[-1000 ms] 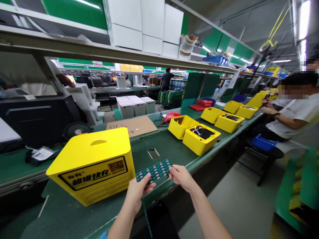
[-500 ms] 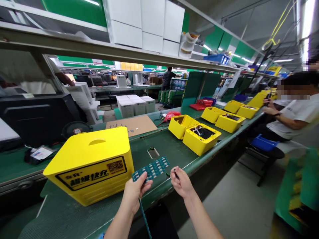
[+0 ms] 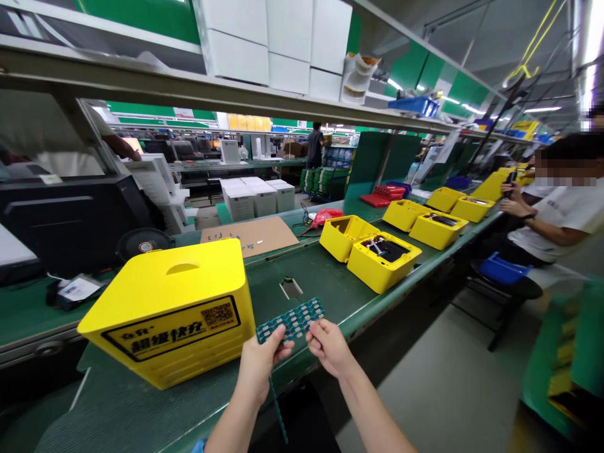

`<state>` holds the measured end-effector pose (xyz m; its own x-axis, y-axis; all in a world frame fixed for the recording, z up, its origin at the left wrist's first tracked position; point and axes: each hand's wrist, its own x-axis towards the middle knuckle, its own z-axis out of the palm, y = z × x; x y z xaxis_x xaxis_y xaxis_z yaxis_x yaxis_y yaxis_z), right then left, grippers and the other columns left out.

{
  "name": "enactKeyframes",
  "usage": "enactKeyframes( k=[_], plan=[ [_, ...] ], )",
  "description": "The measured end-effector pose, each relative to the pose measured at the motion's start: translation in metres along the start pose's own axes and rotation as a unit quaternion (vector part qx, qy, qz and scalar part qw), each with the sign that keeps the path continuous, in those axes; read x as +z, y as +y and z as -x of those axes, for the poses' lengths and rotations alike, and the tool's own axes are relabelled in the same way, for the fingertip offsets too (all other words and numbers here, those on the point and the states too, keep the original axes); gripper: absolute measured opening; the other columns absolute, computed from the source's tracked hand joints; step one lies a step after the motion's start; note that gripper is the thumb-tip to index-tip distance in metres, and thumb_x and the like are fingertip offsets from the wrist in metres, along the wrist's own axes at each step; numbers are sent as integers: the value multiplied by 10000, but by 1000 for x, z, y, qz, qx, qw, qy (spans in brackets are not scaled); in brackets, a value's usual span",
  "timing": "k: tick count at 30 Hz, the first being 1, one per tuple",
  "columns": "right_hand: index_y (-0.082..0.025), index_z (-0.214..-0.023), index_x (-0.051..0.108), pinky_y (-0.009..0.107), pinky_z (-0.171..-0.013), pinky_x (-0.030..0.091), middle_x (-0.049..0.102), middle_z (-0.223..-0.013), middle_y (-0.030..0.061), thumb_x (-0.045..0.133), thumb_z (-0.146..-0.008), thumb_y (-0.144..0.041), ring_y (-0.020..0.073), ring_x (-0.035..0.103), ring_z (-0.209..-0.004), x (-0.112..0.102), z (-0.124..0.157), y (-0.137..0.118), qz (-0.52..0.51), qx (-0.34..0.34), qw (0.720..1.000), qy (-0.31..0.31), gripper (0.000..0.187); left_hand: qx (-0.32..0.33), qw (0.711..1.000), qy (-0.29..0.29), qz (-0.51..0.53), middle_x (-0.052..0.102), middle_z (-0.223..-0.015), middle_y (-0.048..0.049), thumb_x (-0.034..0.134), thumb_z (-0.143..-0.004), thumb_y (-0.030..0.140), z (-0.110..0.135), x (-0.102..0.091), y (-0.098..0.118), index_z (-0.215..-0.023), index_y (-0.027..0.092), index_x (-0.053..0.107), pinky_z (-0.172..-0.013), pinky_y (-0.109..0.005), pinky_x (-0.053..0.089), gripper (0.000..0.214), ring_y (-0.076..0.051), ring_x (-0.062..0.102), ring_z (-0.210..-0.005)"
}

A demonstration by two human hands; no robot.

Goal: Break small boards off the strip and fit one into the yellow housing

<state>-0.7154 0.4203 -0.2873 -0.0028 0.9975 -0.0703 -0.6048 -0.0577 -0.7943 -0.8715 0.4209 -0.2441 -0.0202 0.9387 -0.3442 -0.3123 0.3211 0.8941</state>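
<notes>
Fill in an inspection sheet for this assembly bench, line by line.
Surface: green bench, with a small square opening.
Job's things: blue-green sheet with rows of pale rectangles, held above the bench; a narrow strip hangs below the left hand.
Clutter: closed yellow case; open yellow case with parts inside; cardboard; red bag.
Grip: left hand pinches the sheet; right hand is at its right end, hold unclear.
Cables: thin dark wires beside the red bag; yellow cord overhead.
Surroundings: white boxes on a shelf; seated co-worker at right.
</notes>
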Motion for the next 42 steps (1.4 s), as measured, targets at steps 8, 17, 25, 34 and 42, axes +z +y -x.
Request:
enactKeyframes(
  k=[8,17,25,34,42],
  plan=[
    [-130,-743,577,104,-352,152,515,-593,-31,752,-730,-357,-12,270,-425,-2,5,9,-100,24,994,-22,287,-29,998,3,59,675,-749,-67,729,-739,208,-1,-2,3,-870,90,609,-508,-196,581,213,-163,681,-620],
    [-134,-918,617,129,-409,298,620,-765,45,665,-810,-372,40,468,-524,10,13,14,-101,61,991,-59,266,40,999,-23,-7,705,-760,-95,773,-678,372,-2,-2,2,-882,74,647,-566,-231,584,382,-180,678,-652],
    [-113,-709,568,130,-341,225,611,-617,19,747,-720,-397,16,401,-411,18,7,14,26,20,999,0,336,37,998,-42,-14,701,-694,-94,764,-685,390,0,-1,-6,-844,72,656,-531,-203,556,372,-153,654,-605],
    [-128,-703,565,99,-336,196,575,-603,-9,742,-738,-368,-9,338,-402,15,9,23,-81,27,996,-27,301,-53,994,-41,83,681,-742,-73,744,-729,301,2,2,-6,-870,102,632,-505,-156,546,269,-110,643,-597],
    [-151,-916,601,107,-376,258,594,-742,23,658,-821,-355,20,435,-495,16,16,29,-116,82,988,-60,232,-11,997,-55,49,641,-664,-40,754,-696,415,0,1,-4,-817,102,629,-484,-149,489,358,-92,592,-562]
  ],
)
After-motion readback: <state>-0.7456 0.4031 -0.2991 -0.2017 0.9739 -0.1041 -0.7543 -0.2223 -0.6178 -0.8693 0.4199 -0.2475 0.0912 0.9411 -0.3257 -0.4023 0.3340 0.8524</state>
